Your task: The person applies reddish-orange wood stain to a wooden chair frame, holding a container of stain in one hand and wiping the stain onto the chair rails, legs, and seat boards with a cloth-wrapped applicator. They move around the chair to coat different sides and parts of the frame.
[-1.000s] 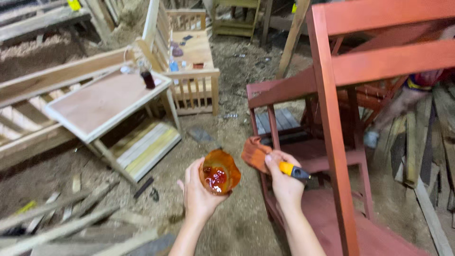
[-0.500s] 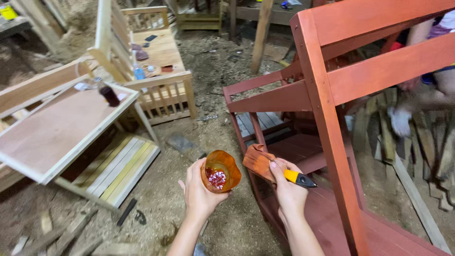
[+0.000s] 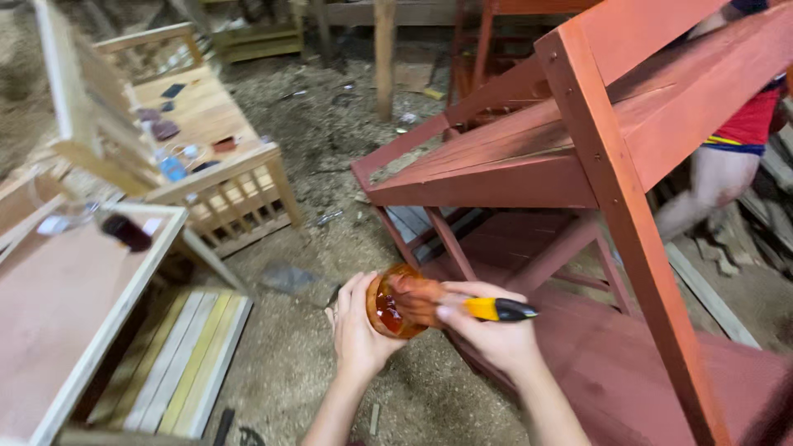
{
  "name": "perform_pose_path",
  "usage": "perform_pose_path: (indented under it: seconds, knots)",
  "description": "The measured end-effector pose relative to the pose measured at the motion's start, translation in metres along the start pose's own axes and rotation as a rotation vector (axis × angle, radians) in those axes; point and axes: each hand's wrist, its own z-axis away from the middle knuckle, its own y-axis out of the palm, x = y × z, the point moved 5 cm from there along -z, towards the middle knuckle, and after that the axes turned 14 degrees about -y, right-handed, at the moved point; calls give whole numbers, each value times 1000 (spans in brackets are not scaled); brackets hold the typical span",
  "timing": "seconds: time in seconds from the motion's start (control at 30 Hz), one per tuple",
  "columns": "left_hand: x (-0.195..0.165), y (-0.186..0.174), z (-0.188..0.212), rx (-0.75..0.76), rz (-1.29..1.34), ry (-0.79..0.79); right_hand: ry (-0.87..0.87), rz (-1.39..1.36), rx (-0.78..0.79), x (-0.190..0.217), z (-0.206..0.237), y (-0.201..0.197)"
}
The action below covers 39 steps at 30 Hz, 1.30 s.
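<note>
small orange plastic cup of red stain sits tilted in my left hand; right hand grips yellow-and-black-handled brush, bristles dipped inside. risk: tilt spills stain onto sawdust floor beside red-painted wooden frame.

Cup in left hand, brush in right hand, before frame.
</note>
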Motion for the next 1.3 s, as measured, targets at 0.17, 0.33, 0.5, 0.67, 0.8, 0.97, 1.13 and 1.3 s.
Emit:
perform_pose_path:
  seconds: [0.17,0.33,0.5,0.67,0.8,0.97,1.13,1.3]
  knots:
    - [-3,-9,-25,22,-29,125,-6,127,22,24,-17,36]
    - [-1,-10,-40,27,28,220,117,260,-8,28,-22,48]
    - [-4,-3,-48,78,19,318,59,274,-51,27,-21,54]
    - [-4,13,-51,151,-49,323,9,334,-100,15,-13,46]
    - [-6,28,-53,174,-86,349,132,230,-171,-12,-3,33]
    - [-6,53,-62,199,-61,109,66,156,-361,-45,6,1]
    - [0,76,-65,185,-38,-21,280,-138,-681,-84,28,-38]
    - [13,93,-65,193,34,-141,397,-331,-891,-107,30,-52]
